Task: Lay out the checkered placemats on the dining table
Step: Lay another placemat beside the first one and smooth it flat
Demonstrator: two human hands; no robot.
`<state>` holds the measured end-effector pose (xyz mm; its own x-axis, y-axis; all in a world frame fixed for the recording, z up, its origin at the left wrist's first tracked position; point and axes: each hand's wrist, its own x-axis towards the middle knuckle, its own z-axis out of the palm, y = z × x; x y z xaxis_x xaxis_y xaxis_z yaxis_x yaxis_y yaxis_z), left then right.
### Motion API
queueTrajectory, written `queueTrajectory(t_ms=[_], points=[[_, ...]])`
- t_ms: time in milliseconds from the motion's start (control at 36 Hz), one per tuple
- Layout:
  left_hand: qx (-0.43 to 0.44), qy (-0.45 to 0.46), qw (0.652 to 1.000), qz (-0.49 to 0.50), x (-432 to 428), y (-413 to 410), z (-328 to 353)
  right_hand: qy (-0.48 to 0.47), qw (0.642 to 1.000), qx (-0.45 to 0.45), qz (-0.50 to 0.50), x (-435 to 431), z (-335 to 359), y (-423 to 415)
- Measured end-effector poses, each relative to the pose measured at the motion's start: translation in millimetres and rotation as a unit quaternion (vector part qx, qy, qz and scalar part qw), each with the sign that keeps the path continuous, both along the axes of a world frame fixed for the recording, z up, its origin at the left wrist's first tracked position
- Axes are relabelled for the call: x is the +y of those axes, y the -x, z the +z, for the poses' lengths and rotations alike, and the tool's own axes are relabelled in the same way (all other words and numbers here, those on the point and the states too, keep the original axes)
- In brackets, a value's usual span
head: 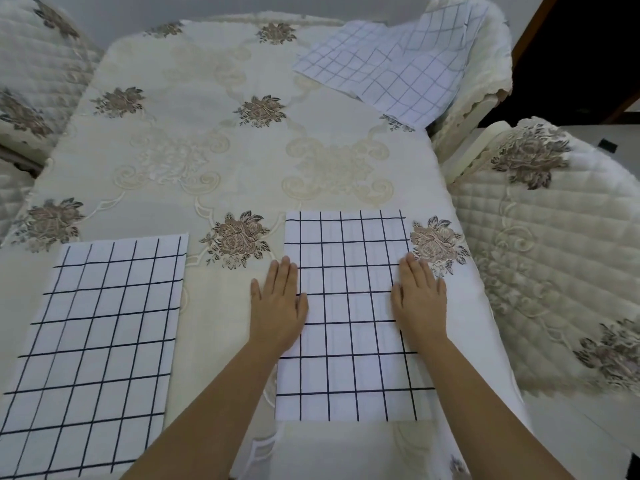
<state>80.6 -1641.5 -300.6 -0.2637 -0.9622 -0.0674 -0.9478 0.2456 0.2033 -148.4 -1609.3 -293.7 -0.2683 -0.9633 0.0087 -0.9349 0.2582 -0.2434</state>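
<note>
While two mats already lie flat on the near side of the dining table (242, 161), the job looks about half done: a loose pile of placemats (391, 71) waits at the far right corner. The left hand (277, 306) and right hand (420, 303), fingers straight and flat, press the side edges of the right placemat (349, 341). Like the left placemat (100, 341), its long axis runs away from the person.
</note>
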Motion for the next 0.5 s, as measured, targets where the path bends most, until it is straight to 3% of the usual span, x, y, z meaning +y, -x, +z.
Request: queueTrajectory(t_ms=[111, 250, 389, 500], points=[[-0.02, 0.012, 1.0, 0.007, -11, 12, 10, 0.054, 0.998, -0.02, -0.021, -18, 9, -10], [-0.003, 0.006, 0.999, -0.051, -25, 40, 15, 0.022, 0.996, -0.06, 0.056, -43, 13, -47], [-0.015, -0.084, 0.991, -0.102, -30, 60, 14, -0.064, 0.984, -0.09, 0.144, -55, 8, -71], [-0.042, -0.043, 0.994, -0.089, -32, 53, 3, -0.068, 0.985, -0.066, 0.142, -54, -5, -57]])
